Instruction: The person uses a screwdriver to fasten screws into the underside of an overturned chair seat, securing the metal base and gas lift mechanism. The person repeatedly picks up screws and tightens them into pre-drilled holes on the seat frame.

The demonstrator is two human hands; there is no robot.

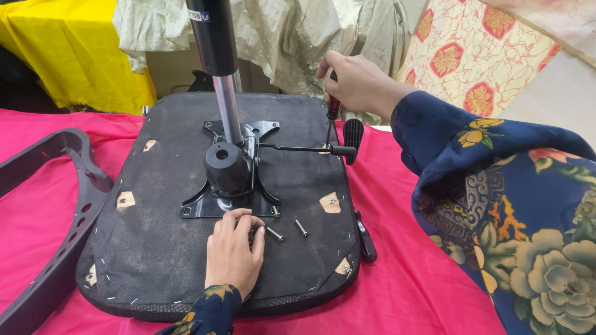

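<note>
An upturned black fabric-covered chair seat (155, 248) lies on a bright pink cloth-covered table (403, 273), its black metal tilt mechanism plate (214, 201) facing up with a chrome gas-lift column (227, 108) rising from the middle. The left hand (234, 251) rests on the seat just below the plate's near edge, fingers curled and pinched round a small silver bolt; two more loose silver bolts (288, 230) lie just beside it on the seat. The right hand (357, 80) is closed round the dark handle of a slim screwdriver (332, 121), held nearly upright with its tip down near the seat's far right corner, close to the black adjustment lever with a paddle-shaped knob (338, 146). A curved dark grey plastic chair back frame (56, 205) lies to the left, beside the seat. To do this well, I would judge that the bolt should be started square in its hole by fingertip, and that the driver should be kept vertical over the head, since a tilted tool could slip on the thin fabric.
</note>
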